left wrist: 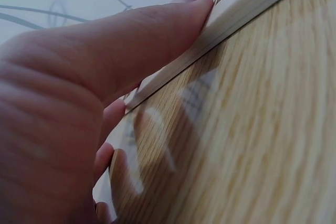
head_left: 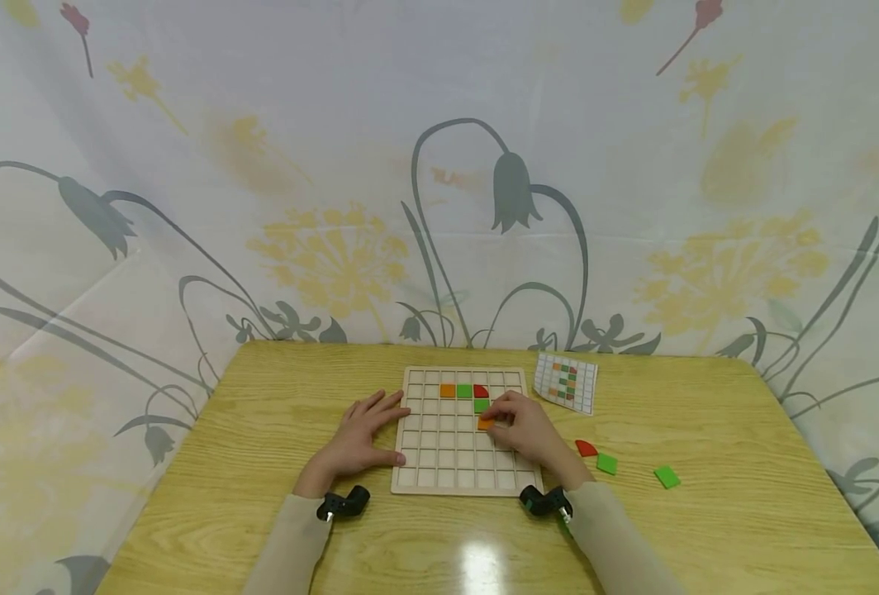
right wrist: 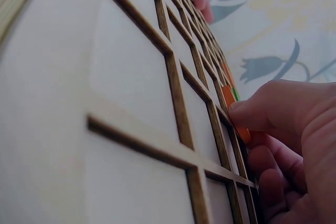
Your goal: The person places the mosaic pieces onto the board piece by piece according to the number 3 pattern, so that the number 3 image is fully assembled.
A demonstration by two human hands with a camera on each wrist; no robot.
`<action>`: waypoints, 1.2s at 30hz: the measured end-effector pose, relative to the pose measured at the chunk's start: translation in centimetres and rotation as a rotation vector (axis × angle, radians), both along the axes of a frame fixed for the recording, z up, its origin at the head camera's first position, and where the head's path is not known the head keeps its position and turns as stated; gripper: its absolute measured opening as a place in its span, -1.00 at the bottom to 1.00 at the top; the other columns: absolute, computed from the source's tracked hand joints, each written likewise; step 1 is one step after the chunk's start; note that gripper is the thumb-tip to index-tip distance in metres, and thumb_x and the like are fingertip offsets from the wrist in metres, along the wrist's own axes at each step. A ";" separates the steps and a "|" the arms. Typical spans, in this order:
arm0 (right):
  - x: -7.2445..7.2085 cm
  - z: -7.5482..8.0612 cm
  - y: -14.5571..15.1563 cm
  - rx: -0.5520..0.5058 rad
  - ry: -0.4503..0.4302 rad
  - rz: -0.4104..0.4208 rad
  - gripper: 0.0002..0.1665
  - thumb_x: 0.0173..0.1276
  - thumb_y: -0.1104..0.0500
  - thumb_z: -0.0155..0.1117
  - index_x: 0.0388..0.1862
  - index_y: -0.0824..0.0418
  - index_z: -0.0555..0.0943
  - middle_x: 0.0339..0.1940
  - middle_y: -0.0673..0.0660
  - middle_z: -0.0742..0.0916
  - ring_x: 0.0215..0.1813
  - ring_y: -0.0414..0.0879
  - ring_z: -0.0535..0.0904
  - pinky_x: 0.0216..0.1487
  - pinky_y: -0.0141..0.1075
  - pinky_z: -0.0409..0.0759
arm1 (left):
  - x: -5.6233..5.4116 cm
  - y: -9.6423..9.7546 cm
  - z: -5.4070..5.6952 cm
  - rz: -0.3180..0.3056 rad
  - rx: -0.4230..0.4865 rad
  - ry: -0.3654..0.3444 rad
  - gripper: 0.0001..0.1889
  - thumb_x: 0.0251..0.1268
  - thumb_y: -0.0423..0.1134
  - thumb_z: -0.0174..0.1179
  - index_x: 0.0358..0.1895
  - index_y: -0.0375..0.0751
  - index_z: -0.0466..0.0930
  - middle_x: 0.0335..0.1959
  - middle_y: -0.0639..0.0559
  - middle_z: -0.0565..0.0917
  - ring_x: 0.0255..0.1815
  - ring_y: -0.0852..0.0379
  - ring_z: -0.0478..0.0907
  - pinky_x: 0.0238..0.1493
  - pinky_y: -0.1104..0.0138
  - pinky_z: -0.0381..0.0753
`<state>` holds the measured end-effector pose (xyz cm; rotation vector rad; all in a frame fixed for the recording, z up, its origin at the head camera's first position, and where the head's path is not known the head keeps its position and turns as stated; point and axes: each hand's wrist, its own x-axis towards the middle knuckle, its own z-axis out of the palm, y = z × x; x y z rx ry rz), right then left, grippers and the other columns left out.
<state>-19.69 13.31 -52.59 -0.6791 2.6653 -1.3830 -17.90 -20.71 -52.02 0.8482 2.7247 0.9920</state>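
A wooden grid board lies on the table, its square cells framed by raised strips. My left hand rests at its left edge, fingers spread and thumb on the rim. With thumb and fingers, my right hand pinches an orange tile at a cell right of the board's middle; the fingers partly cover it. Just above it sits a green square tile. The row higher up holds an orange tile, a green tile and a red quarter-round tile.
A creased pattern card stands behind the board's right corner. Right of my right wrist lie a red quarter-round tile, a green tile and, farther out, another green tile. A flower-printed curtain hangs along the table's back edge.
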 end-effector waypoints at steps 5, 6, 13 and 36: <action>0.1 0.1 -0.2 0.005 -0.022 -0.016 -0.81 0.29 0.28 0.37 -0.19 0.04 0.79 -0.14 -0.06 0.65 -0.25 -0.13 0.48 -0.25 -0.28 0.50 | -0.1 0.0 -0.1 -0.001 -0.008 0.007 -0.21 0.13 0.07 0.44 0.44 -0.08 0.42 0.59 -0.04 0.13 0.60 -0.19 -0.14 0.43 -0.25 -0.26; 0.1 0.1 -0.2 0.007 -0.022 -0.017 -0.81 0.29 0.28 0.37 -0.19 0.05 0.79 -0.14 -0.06 0.64 -0.24 -0.13 0.49 -0.24 -0.28 0.50 | -0.1 0.0 -0.1 0.000 -0.010 0.007 -0.21 0.13 0.07 0.44 0.44 -0.08 0.42 0.59 -0.03 0.13 0.60 -0.18 -0.14 0.43 -0.25 -0.25; 0.3 0.3 -0.5 0.017 -0.002 -0.021 -0.82 0.30 0.29 0.38 -0.17 0.10 0.80 -0.10 -0.02 0.61 -0.15 -0.12 0.50 -0.16 -0.24 0.50 | 0.0 0.0 0.2 0.001 -0.005 0.003 -0.21 0.12 0.06 0.44 0.44 -0.08 0.42 0.59 -0.02 0.13 0.60 -0.18 -0.14 0.44 -0.24 -0.26; 0.4 0.6 -0.7 0.021 -0.030 -0.018 -0.84 0.29 0.27 0.41 -0.17 0.10 0.80 -0.13 -0.04 0.63 -0.09 -0.09 0.53 -0.12 -0.22 0.52 | 0.0 0.1 0.1 0.004 0.003 -0.002 -0.22 0.11 0.06 0.45 0.42 -0.07 0.44 0.58 -0.03 0.15 0.60 -0.19 -0.13 0.43 -0.26 -0.26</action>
